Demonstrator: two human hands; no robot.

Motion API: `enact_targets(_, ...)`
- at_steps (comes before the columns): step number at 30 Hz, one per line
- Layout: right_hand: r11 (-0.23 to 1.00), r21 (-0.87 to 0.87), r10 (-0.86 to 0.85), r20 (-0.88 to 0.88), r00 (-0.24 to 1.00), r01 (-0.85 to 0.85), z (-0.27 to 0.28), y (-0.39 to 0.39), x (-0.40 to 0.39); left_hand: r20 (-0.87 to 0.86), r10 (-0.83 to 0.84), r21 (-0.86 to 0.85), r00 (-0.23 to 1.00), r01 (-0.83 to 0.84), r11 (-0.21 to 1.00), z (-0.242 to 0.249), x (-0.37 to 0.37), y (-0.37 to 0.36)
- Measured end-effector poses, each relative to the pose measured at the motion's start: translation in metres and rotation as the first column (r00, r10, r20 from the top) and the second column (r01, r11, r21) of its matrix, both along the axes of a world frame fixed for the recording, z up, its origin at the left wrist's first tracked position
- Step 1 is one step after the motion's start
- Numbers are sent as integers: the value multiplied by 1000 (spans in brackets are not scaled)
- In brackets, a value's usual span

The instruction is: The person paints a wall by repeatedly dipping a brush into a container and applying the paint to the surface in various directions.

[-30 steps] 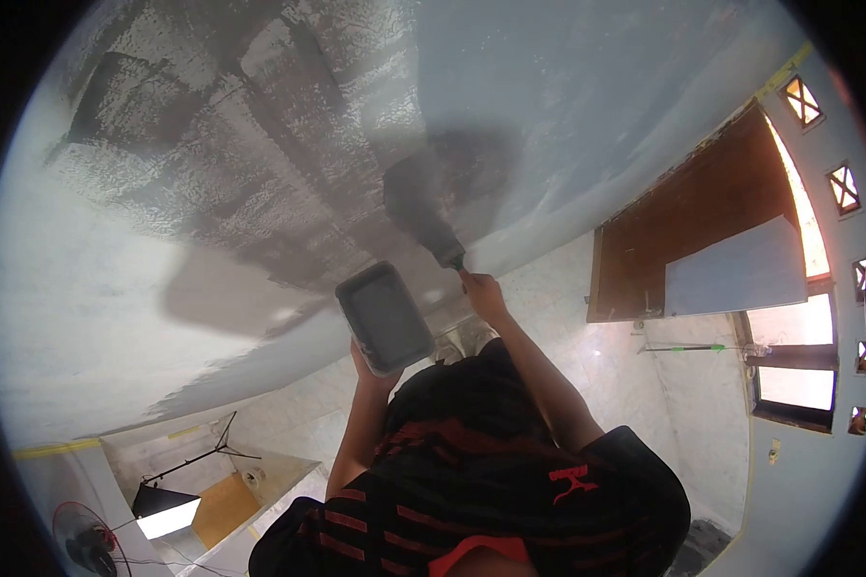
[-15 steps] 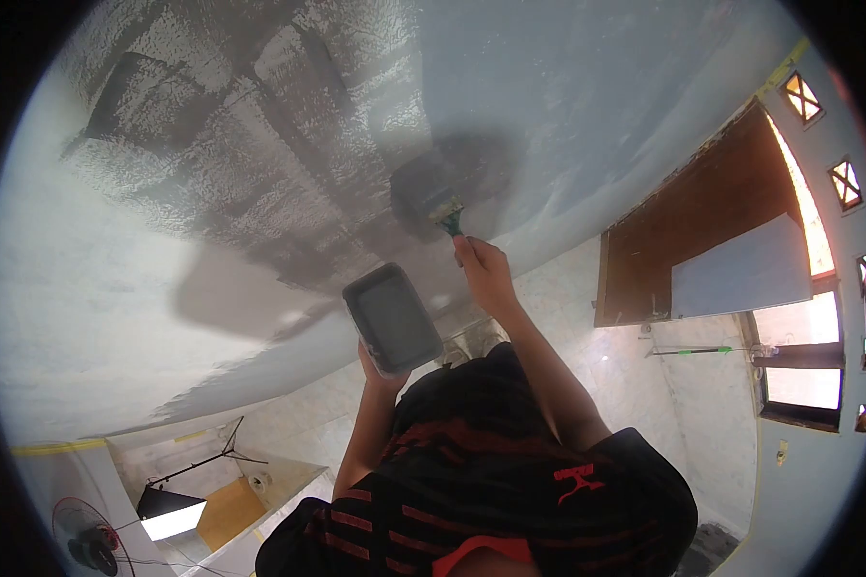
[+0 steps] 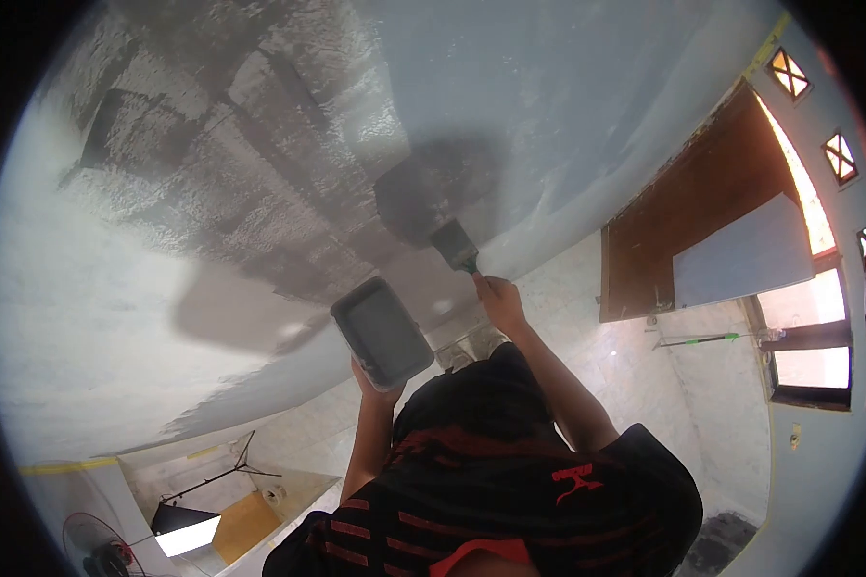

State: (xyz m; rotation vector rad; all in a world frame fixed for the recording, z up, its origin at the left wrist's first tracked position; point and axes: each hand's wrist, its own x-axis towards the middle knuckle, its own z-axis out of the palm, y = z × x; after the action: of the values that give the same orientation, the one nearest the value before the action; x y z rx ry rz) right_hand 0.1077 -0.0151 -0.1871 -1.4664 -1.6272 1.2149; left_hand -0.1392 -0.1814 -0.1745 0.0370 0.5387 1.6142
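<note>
My left hand (image 3: 368, 381) is wrapped round the lower left edge of a grey rectangular tray (image 3: 383, 333), which holds grey paint. My right hand (image 3: 501, 302) is closed on the green handle of a wide paintbrush (image 3: 454, 246), its bristles pointing up and left near the wall. Whether the bristles touch the surface I cannot tell. The wall (image 3: 289, 183) shows wet grey strokes over a paler layer on the left and a smoother grey-blue coat on the right. Shadows of the brush and tray fall on it.
At the right are a brown wooden panel (image 3: 645, 250) with a pale sheet (image 3: 741, 255) on it, a window, and a green-handled pole (image 3: 712, 339). A lamp on a stand (image 3: 188, 529) and a fan (image 3: 106, 558) are at the lower left.
The brush and my right hand have moved down, away from the darker patch on the wall. The tray has shifted slightly down and left. The view has shifted a little.
</note>
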Motion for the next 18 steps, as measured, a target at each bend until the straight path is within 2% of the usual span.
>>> enact_targets(1,1000,-7,-10,-3,1000,10,18,-1,-2,-32,4,-7,999,-4,1000,0,0,1)
enact_targets(3,995,98,-24,-84,996,32,50,4,-11,-66,-4,-26,998,3,1000,1,1,0)
enact_targets(4,995,88,-35,-84,996,42,63,7,-16,-47,-15,-19,999,14,1000,4,3,1)
enact_targets(6,978,205,-24,-13,1000,26,78,17,-24,-29,-34,-16,999,34,999,5,6,3)
enact_targets(7,979,199,-33,-16,999,35,68,21,-26,-46,-37,-20,998,36,999,4,6,3)
enact_targets(9,978,204,-86,147,985,54,30,29,-33,-65,-44,-26,997,43,999,5,8,5)
enact_targets(10,978,200,-87,146,985,56,12,29,-33,-55,-67,-4,996,66,998,9,11,5)
enact_targets(12,999,-9,-44,234,971,48,-26,30,-26,-45,-85,17,995,85,996,9,11,7)
enact_targets(15,997,-60,-26,294,956,46,-97,27,-9,-84,-83,-39,993,80,996,4,10,3)
enact_targets(16,997,-59,-28,294,956,47,-99,23,2,-72,-91,-23,993,89,996,5,11,4)
enact_targets(18,1000,-3,29,64,998,-29,-100,6,16,-63,-94,-10,994,93,996,6,8,4)
